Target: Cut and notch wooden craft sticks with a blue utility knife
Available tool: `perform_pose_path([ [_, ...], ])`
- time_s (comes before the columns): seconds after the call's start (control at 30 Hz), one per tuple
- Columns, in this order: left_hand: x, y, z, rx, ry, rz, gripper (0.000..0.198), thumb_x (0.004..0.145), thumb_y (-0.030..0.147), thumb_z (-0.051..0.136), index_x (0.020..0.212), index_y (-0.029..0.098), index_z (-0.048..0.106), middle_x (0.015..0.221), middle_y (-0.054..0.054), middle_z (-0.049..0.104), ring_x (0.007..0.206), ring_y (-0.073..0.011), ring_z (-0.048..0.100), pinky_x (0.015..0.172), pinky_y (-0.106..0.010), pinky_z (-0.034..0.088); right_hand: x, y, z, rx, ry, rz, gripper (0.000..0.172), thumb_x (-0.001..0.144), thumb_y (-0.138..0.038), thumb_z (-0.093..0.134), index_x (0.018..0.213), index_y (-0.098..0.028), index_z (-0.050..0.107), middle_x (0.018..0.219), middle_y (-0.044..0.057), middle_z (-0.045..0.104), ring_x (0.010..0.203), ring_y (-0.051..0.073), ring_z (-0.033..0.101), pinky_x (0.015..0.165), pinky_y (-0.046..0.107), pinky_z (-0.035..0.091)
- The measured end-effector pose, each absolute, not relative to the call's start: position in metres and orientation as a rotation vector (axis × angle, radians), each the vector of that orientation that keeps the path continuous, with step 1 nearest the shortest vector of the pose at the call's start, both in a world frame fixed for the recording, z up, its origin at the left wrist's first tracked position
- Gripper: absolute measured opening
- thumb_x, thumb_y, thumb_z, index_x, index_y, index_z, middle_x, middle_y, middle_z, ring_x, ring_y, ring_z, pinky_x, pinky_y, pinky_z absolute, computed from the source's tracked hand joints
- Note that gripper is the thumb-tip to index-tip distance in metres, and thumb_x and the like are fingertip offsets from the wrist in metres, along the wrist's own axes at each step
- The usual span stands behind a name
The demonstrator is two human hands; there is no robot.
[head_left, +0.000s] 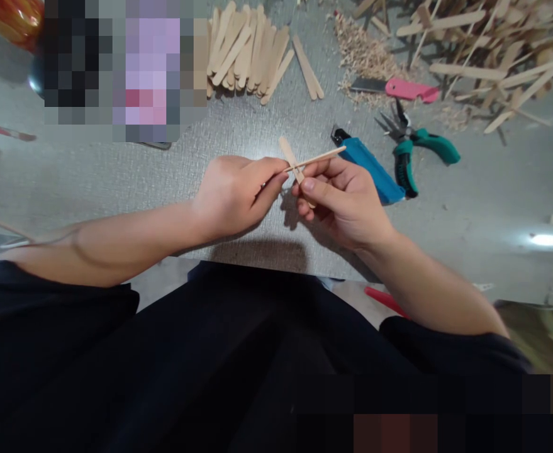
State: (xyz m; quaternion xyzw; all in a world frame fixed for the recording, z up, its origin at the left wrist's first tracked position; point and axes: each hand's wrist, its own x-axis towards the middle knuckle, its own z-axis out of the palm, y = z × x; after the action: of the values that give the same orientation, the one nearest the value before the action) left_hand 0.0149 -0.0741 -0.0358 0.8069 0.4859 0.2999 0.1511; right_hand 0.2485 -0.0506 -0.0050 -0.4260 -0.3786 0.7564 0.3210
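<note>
Two bare hands meet over the grey table (139, 182), and between them two wooden sticks cross. Take that crossing as the centre of a dial, with twelve at the far side. The left hand (243, 192), at about eight, pinches the near end of the edge-on stick (321, 157) between thumb and forefinger; that stick points out past two. The right hand (342, 192), at four, grips the lower part of the flat stick (286, 149) between thumb and curled fingers, its free end leaning towards eleven. From where I stand I can't tell whether the edge-on stick sits in a slot or only lies across the flat one.

To do this well, I'd say, hold the flat stick firm close to the crossing and turn or press the other with small, even force; wood this thin would probably split if levered from its tip. Keeping the fingertips off the joint would help in judging the angle.

At three, the blue cutter (373, 167) lies just beside the right hand, its head pointing away, with the green-handled pliers (406, 132) beyond. A heap of sticks (248, 53) waits at eleven.
</note>
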Motion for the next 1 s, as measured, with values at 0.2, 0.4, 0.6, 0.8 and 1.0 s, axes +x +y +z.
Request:
perform_pose_path([
  [0.2, 0.014, -0.071, -0.04, 2.496, 1.312, 1.025, 0.047, 0.127, 0.039, 0.046, 0.107, 0.022, 0.084, 0.07, -0.003, 0.075, 0.06, -0.0186, 0.068, 0.063, -0.04, 0.042, 0.248, -0.051, -0.017, -1.074, -1.007, 1.955, 0.059, 0.074, -0.057, 0.121, 0.097, -0.026, 0.076, 0.085, -0.001, 0.082, 0.062, 0.015, 0.073, 0.054, 0.029, 0.065],
  [0.4, 0.01, -0.066, -0.044, 2.588, 1.214, 1.066, 0.038, 0.124, 0.041, 0.053, 0.114, 0.025, 0.086, 0.068, -0.003, 0.071, 0.055, -0.0196, 0.06, 0.059, -0.041, 0.039, 0.249, -0.05, -0.023, -1.033, -1.044, 1.915, 0.057, 0.074, -0.053, 0.122, 0.096, -0.025, 0.077, 0.084, -0.001, 0.082, 0.065, 0.016, 0.077, 0.058, 0.029, 0.07],
  [0.6, 0.013, -0.067, -0.04, 2.56, 1.194, 1.148, 0.035, 0.123, 0.035, 0.056, 0.11, 0.023, 0.087, 0.065, -0.003, 0.067, 0.053, -0.0195, 0.058, 0.058, -0.042, 0.034, 0.248, -0.052, -0.023, -1.067, -1.105, 1.854, 0.057, 0.074, -0.055, 0.121, 0.096, -0.025, 0.077, 0.084, -0.001, 0.081, 0.068, 0.017, 0.079, 0.061, 0.031, 0.071],
  [0.8, 0.012, -0.068, -0.039, 2.585, 1.255, 1.018, 0.038, 0.123, 0.036, 0.053, 0.109, 0.024, 0.087, 0.064, -0.003, 0.067, 0.055, -0.0188, 0.06, 0.059, -0.04, 0.034, 0.245, -0.055, -0.023, -1.089, -1.093, 1.791, 0.056, 0.073, -0.055, 0.122, 0.091, -0.025, 0.078, 0.079, -0.001, 0.081, 0.065, 0.016, 0.078, 0.061, 0.031, 0.072],
  [1.0, 0.01, -0.071, -0.039, 2.434, 1.289, 0.904, 0.038, 0.121, 0.042, 0.054, 0.113, 0.028, 0.089, 0.066, -0.003, 0.064, 0.059, -0.0214, 0.063, 0.065, -0.04, 0.041, 0.243, -0.057, -0.021, -1.077, -1.116, 1.744, 0.056, 0.072, -0.057, 0.122, 0.088, -0.025, 0.078, 0.079, -0.001, 0.081, 0.065, 0.017, 0.078, 0.061, 0.031, 0.072],
])
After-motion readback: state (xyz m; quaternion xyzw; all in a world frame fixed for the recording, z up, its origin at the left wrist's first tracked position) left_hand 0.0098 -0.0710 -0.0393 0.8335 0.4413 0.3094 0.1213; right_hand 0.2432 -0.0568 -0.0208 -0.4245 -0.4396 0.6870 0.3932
